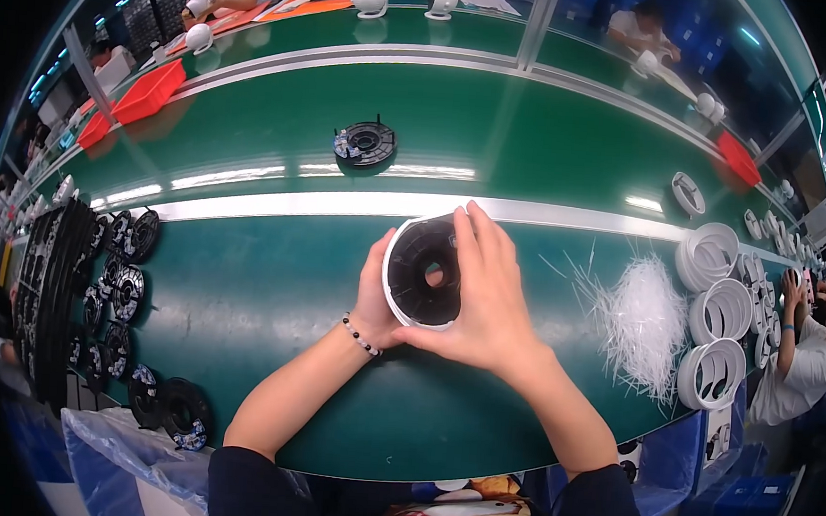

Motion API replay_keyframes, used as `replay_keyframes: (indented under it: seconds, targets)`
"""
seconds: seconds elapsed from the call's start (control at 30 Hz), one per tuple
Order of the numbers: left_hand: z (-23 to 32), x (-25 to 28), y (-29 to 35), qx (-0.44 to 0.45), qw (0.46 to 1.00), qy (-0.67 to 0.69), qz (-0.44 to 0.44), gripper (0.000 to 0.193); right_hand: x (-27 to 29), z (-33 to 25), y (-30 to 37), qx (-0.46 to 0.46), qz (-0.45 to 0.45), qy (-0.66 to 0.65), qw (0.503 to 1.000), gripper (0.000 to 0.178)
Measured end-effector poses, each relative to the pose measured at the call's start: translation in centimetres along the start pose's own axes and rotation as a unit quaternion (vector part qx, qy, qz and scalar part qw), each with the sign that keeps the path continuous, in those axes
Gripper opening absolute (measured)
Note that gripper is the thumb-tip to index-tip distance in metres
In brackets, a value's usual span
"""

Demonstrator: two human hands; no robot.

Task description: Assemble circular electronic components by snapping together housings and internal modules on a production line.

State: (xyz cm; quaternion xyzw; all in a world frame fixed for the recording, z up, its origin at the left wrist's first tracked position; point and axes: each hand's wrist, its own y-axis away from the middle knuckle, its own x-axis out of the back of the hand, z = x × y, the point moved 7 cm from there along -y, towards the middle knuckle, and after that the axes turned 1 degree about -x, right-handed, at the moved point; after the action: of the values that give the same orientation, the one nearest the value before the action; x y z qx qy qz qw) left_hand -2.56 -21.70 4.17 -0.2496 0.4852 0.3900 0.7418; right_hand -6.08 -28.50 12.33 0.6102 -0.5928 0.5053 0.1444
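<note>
Between my two hands is a round white housing (391,277) with a black, dish-shaped inside (420,258) and a hole at its centre. It is held above the green table, its black side facing up toward me. My left hand (373,289) wraps its left side, and a beaded bracelet circles that wrist. My right hand (488,296) grips the right side, fingers over the rim and thumb along the lower edge. The housing's underside and some of my left fingers are hidden.
White plastic rings (716,371) stand stacked at the right, beside a heap of thin clear strips (644,319). Black round parts (127,293) line the left. Another black round part (364,144) lies on the far green belt. Red bins (149,90) and co-workers are beyond.
</note>
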Motion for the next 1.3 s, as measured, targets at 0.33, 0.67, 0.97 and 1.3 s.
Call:
replay_keyframes:
  seconds: [0.33,0.67,0.97,1.3]
  targets:
    - [0.3,-0.2,0.2,0.045,0.998,-0.030,0.009,0.064,0.0,0.2,-0.3,0.008,-0.030,-0.026,0.999,0.110]
    - [-0.2,0.0,0.0,0.062,0.996,-0.044,0.034,0.061,-1.4,1.9,0.3,0.075,-0.030,-0.101,0.992,0.114]
    - [1.3,-0.8,0.9,-0.033,0.999,-0.041,0.000,0.049,-1.8,1.0,0.1,0.055,0.062,-0.087,0.993,0.114]
    - [3.0,2.6,-0.4,-0.042,0.990,-0.130,0.038,0.054,-4.8,2.5,-0.5,0.088,0.100,-0.140,0.981,0.113]
